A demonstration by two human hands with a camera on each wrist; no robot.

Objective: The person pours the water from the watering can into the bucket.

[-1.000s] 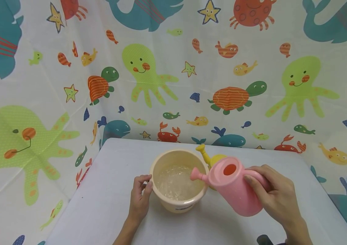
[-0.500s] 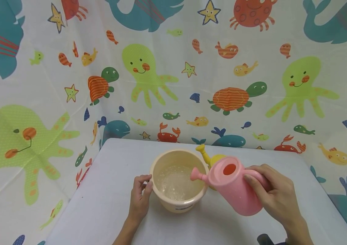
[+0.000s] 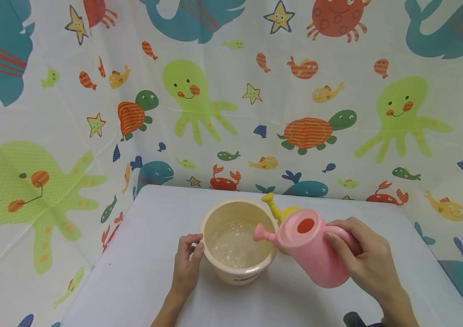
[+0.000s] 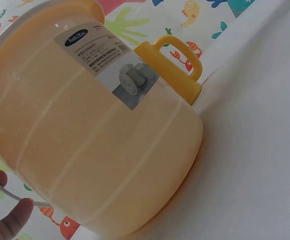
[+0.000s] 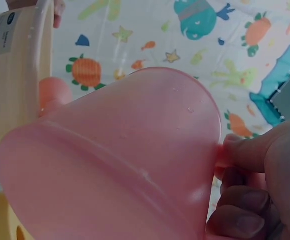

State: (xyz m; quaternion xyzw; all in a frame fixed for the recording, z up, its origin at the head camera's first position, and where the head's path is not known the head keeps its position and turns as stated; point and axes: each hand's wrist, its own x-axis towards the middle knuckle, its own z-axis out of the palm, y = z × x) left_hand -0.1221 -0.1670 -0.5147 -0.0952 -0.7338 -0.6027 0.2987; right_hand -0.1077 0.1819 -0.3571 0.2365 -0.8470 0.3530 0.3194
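Observation:
My right hand (image 3: 364, 259) grips the handle of a pink watering can (image 3: 317, 256), tilted toward the left. Its spout (image 3: 263, 233) reaches over the right rim of a cream plastic bucket (image 3: 237, 274). Rippled water (image 3: 235, 245) lies in the bucket. My left hand (image 3: 187, 265) holds the bucket at its left rim; in the left wrist view, the curled fingers (image 4: 14, 217) are around its thin pale handle (image 4: 7, 192). Small drops dot the pink can's side in the right wrist view. Behind it, a yellow watering can (image 3: 272, 206) is partly hidden.
The bucket stands on a table with a white cover (image 3: 145, 254). A white curtain (image 3: 215, 104) printed with sea animals hangs behind the table and along its left side. A dark strap end (image 3: 353, 319) shows by my right wrist.
The ripples on the water in the bucket have shifted. Both hands, the bucket and the pink watering can stay almost exactly where they were.

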